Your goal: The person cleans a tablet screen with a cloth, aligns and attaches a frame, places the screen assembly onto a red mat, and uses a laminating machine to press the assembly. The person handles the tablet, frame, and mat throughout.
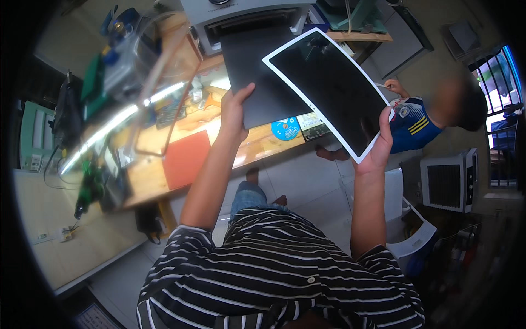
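Note:
My right hand (381, 145) is closed on the lower right corner of a white-framed tablet (334, 93), its dark screen facing up and tilted. With its thumb on top, my left hand (235, 115) grips the left edge of a flat black tray (260, 90). The far end of that tray reaches the dark slot of a grey machine (252, 19) at the back of the bench. The tablet overlaps the tray's right side in the view; whether the two touch I cannot tell.
On the wooden workbench (241, 159) lie an orange-red mat (187, 159), a blue disc (285, 129) and small tools. A bright light strip (126, 115) crosses the left. At right are a person in a blue shirt (411, 126), a white chair (413, 241) and an air cooler (446, 183).

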Available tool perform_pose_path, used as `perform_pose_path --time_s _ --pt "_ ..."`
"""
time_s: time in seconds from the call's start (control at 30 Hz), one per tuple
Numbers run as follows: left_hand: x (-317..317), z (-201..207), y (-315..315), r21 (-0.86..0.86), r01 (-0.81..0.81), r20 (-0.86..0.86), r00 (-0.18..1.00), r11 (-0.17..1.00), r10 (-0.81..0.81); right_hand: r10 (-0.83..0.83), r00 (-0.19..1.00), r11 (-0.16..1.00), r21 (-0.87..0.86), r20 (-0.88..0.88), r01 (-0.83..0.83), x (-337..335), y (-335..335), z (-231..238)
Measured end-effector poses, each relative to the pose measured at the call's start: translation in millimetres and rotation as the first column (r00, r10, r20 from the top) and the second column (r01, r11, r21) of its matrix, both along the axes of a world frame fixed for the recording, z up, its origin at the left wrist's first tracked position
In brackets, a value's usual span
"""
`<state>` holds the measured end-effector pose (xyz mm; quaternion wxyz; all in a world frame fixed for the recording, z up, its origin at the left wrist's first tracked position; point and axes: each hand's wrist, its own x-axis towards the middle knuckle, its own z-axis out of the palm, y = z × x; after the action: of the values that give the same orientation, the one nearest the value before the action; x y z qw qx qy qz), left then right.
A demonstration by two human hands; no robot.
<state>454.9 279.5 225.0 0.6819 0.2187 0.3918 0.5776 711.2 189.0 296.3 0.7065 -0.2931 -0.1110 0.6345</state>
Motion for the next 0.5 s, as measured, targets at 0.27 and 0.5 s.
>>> perform_pose_path --time_s 0.27,0.5 --pt "48 -14 -63 0.071 -0.153 -0.064 0.985 0.986 0.158 -0.089 0.994 0.988 -0.133 -0.066 0.079 -17 -9 -22" --pt "94 -20 -77 0.046 -0.210 0.046 0.977 0.977 0.208 -0.056 0.988 0.998 0.011 -0.142 0.058 -51 -8 -37"
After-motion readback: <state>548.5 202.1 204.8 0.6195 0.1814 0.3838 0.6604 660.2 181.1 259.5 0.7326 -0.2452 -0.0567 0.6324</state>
